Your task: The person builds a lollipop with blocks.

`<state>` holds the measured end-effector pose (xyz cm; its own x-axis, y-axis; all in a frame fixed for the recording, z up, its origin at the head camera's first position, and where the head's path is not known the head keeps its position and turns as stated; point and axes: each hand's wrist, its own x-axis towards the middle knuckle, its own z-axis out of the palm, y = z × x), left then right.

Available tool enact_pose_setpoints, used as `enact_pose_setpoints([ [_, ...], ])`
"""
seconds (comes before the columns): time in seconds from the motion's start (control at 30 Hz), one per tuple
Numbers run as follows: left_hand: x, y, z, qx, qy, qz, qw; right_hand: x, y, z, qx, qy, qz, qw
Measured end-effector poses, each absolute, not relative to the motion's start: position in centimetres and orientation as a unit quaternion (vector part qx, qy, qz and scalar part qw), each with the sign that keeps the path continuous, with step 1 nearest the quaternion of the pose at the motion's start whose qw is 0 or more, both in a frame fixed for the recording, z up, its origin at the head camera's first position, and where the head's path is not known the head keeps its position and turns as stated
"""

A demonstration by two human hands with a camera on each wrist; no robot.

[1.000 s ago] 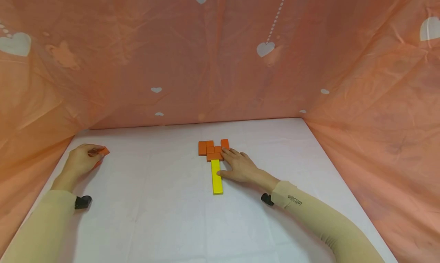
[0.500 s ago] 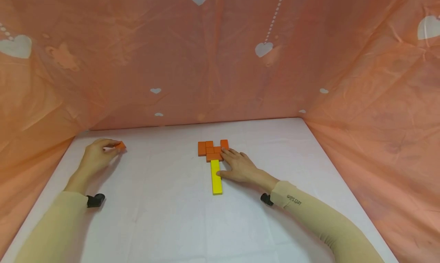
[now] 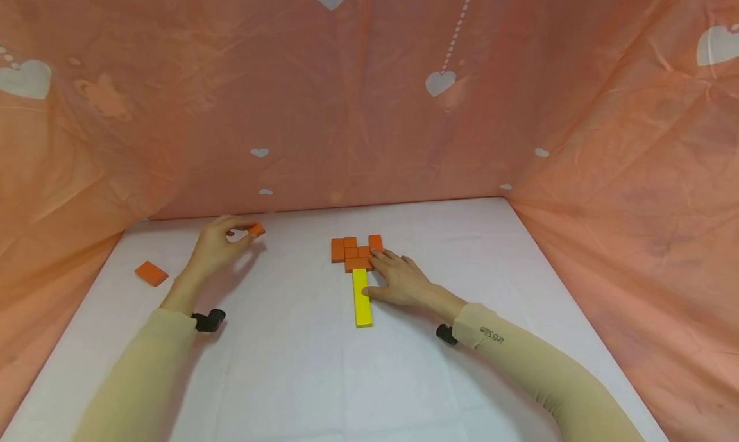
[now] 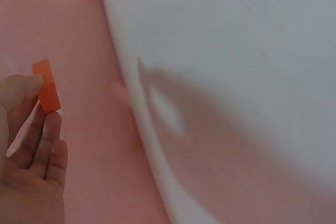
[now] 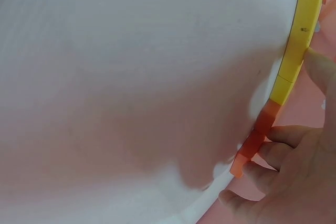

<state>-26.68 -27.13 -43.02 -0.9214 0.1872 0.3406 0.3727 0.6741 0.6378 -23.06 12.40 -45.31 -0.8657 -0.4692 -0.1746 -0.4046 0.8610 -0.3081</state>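
My left hand [image 3: 215, 244] is raised over the far left part of the table. It pinches a small orange block [image 3: 257, 229] between thumb and fingertips; the left wrist view shows the same orange block [image 4: 49, 90] held on edge. Near the middle, several flat orange blocks [image 3: 359, 262] lie side by side, touching, above a long yellow strip [image 3: 362, 304]. My right hand [image 3: 404, 281] rests there with fingers spread. Its fingertips touch the orange pieces on the right and its thumb touches the yellow strip's edge. Those fingers partly cover the right-hand orange pieces.
One loose orange block [image 3: 151, 273] lies at the table's left, beside the left forearm. The white table [image 3: 288, 365] ends at a pink curtain [image 3: 346, 140] behind and on both sides. Black wrist cameras [image 3: 210, 320] stick out near the table surface.
My left hand has moved right with the orange block, toward the middle. The loose orange block at the left has come into full view behind it. My right hand stays in place.
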Motion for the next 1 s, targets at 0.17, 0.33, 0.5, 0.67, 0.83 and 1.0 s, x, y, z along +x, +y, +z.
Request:
enact_pose_setpoints([
  [0.17, -28.1, -24.0, -42.8, -0.177, -0.889, -0.402, 0.131, -23.1, 12.4, -45.4, -0.228, 0.957, -0.127, 0.125],
  [0.33, -29.3, -21.1, -42.2, -0.184, -0.887, -0.408, 0.112, -23.1, 12.6, -45.4, -0.232, 0.957, -0.127, 0.121],
  [0.5, -30.1, -18.2, -41.9, -0.195, -0.883, -0.419, 0.080, -23.1, 12.6, -45.4, -0.231, 0.957, -0.126, 0.119],
  [0.67, -30.7, -15.6, -42.2, -0.216, -0.881, -0.417, 0.060, -23.2, 12.6, -45.4, -0.235, 0.956, -0.128, 0.118],
  [0.83, -31.3, -13.3, -42.7, -0.234, -0.883, -0.404, 0.038, -23.2, 12.6, -45.3, -0.235, 0.957, -0.122, 0.119],
  [1.0, -31.8, -11.2, -43.2, -0.249, -0.885, -0.394, -0.001, -23.3, 12.6, -45.4, -0.237, 0.957, -0.117, 0.120],
])
